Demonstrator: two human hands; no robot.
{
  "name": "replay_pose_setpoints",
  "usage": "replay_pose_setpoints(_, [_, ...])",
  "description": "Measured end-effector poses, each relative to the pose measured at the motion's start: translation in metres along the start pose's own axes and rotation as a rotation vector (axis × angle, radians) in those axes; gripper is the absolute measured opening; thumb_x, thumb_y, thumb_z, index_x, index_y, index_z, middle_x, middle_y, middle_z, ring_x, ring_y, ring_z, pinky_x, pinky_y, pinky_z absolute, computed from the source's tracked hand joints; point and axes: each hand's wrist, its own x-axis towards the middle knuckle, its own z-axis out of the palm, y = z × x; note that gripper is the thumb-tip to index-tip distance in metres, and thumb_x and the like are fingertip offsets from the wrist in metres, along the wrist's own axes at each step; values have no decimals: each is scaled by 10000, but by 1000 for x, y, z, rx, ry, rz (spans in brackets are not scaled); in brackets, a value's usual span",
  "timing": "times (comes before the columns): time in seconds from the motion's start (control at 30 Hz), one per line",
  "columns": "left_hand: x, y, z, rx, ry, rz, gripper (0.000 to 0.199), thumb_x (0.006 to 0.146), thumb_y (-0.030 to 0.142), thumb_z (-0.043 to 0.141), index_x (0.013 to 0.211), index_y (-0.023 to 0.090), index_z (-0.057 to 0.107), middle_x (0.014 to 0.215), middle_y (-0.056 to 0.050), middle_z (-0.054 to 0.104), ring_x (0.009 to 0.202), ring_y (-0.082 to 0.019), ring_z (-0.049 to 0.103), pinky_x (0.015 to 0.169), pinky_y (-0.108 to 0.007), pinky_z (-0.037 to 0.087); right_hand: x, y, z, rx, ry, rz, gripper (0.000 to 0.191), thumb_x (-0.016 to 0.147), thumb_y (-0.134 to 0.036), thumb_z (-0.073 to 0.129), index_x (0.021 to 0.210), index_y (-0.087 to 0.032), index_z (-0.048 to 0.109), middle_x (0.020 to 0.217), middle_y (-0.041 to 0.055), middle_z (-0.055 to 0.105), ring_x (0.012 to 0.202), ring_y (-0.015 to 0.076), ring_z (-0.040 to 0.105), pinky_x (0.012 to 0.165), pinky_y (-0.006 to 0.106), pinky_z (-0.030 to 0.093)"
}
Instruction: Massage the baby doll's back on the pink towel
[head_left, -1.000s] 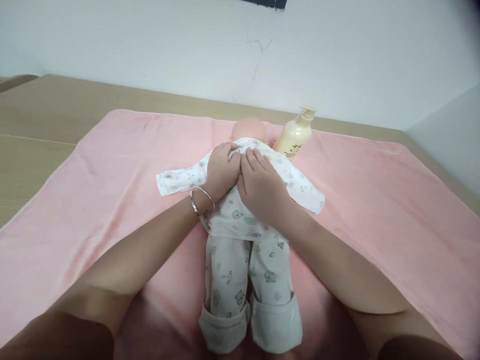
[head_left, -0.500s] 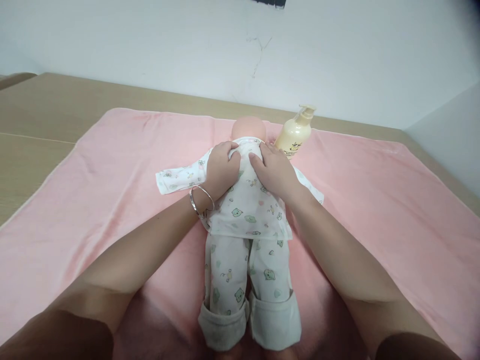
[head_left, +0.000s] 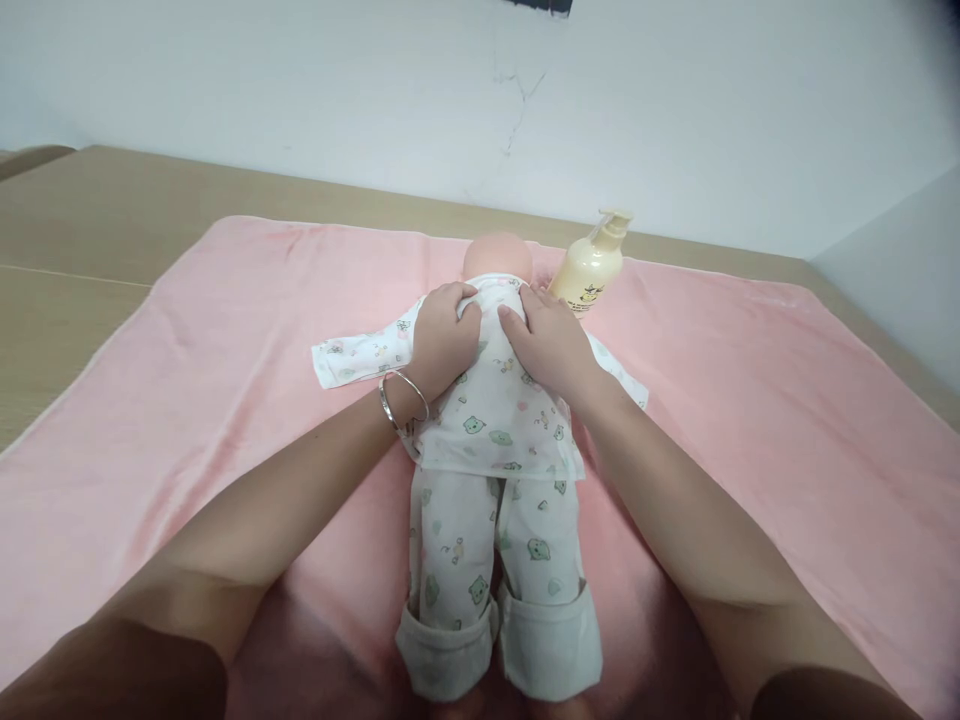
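Note:
A baby doll (head_left: 498,258) lies stretched out with its bald head away from me; no face shows. It wears a white printed top (head_left: 501,420) and matching pants (head_left: 456,535) with turned-up cuffs. My left hand (head_left: 442,338) rests on the top at the doll's left-side shoulder, fingers over it and thumb apart. On the other shoulder lies my right hand (head_left: 552,342), fingers extended and thumb pointing inward. Both palms press on the cloth without lifting it. The sleeves spread out sideways, the right one partly hidden behind my hand.
A pale yellow pump bottle (head_left: 589,270) stands just beyond my right hand, beside the doll's head. Under everything is a pink blanket (head_left: 750,400) on a wooden table (head_left: 97,220). A white wall (head_left: 337,110) rises behind the table's far edge.

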Motion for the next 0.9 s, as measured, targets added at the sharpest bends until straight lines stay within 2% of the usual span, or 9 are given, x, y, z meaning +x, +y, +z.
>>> replay_pose_setpoints(0.17, [0, 0, 0, 7, -1, 2, 217, 854, 189, 487, 956, 207, 677, 1129, -78, 751, 1100, -237, 656, 1080, -430, 513, 0, -2, -2, -10, -31, 9, 610, 1034, -433, 281, 1402, -32, 556, 1493, 256, 553, 1448, 392, 476, 1210, 584, 359])
replay_pose_setpoints(0.37, [-1, 1, 0, 18, -6, 3, 224, 856, 183, 479, 961, 206, 675, 1132, -82, 750, 1089, -238, 656, 1077, -435, 513, 1, -1, -3, -2, -31, 4, 578, 1040, -437, 274, 1358, -66, 583, 1446, 249, 593, 1389, 390, 533, 1177, 591, 399])
replay_pose_setpoints(0.47, [-1, 1, 0, 17, -8, 2, 231, 859, 183, 480, 976, 202, 678, 1137, -80, 749, 1093, -235, 656, 1079, -427, 513, -2, -4, -2, -31, -38, 11, 616, 1045, -423, 264, 1407, -19, 554, 1500, 263, 547, 1452, 396, 476, 1217, 586, 366])
replay_pose_setpoints(0.6, [2, 2, -1, 75, -47, 17, 274, 879, 172, 451, 1030, 178, 679, 1180, -97, 740, 1136, -237, 647, 1092, -418, 506, -16, -18, -3, -119, -43, 0, 643, 1048, -341, 242, 1525, 45, 434, 1570, 267, 473, 1522, 386, 398, 1277, 553, 307])
replay_pose_setpoints(0.73, [3, 8, -4, 287, -157, 59, 343, 935, 170, 371, 1103, 123, 666, 1213, -151, 711, 1176, -262, 626, 1092, -434, 497, -25, -29, -8, -162, -67, -38, 630, 1039, -287, 272, 1547, 61, 404, 1590, 277, 441, 1528, 378, 396, 1281, 540, 318])
replay_pose_setpoints(0.9, [-11, 25, -6, 659, -238, 238, 401, 994, 189, 261, 1048, 72, 641, 1098, -217, 679, 1091, -329, 621, 1038, -497, 492, -9, -15, -13, -49, -119, -20, 620, 1043, -347, 315, 1542, 4, 425, 1616, 221, 433, 1539, 359, 376, 1280, 513, 329])
